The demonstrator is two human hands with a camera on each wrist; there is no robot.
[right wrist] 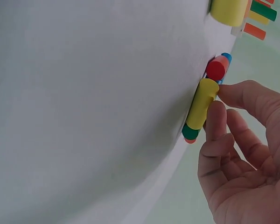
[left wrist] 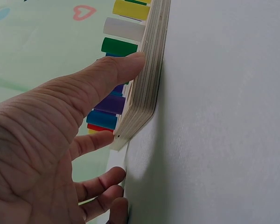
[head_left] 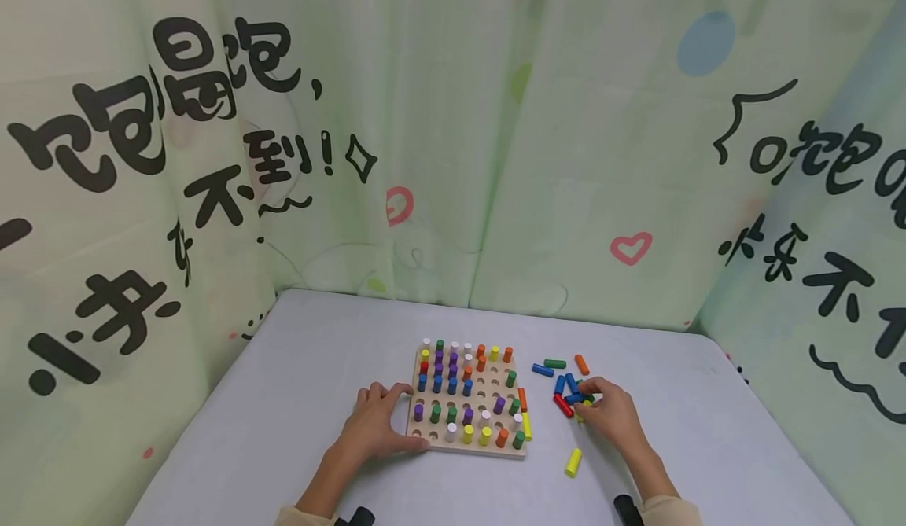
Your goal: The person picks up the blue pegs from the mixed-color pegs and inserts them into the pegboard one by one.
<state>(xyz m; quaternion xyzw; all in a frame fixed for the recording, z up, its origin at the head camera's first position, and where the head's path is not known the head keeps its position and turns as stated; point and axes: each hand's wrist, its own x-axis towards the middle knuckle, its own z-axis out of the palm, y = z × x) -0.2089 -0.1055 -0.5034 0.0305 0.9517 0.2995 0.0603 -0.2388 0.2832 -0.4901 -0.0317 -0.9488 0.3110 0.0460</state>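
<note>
A wooden pegboard (head_left: 467, 450) bears rows of coloured pegs, with some holes bare between them. My left hand (head_left: 381, 425) is spread at its near-left corner, the thumb along the front edge and the index finger touching the left side. In the left wrist view, the thumb rests on the board's layered edge (left wrist: 149, 70) and the other fingers are loosely bent. My right hand (head_left: 614, 414) is at a pile of loose pegs on the right. Its thumb and index fingertips touch or nearly touch a yellow peg (right wrist: 203, 103) lying there; whether they pinch it is unclear.
Blue pegs (head_left: 543, 370), a red peg (head_left: 563, 406) and a green peg (head_left: 555, 364) lie right of the board. Closer to me lies a single yellow peg (head_left: 573, 462). A printed curtain (head_left: 566, 156) stands behind the white table (head_left: 318, 329).
</note>
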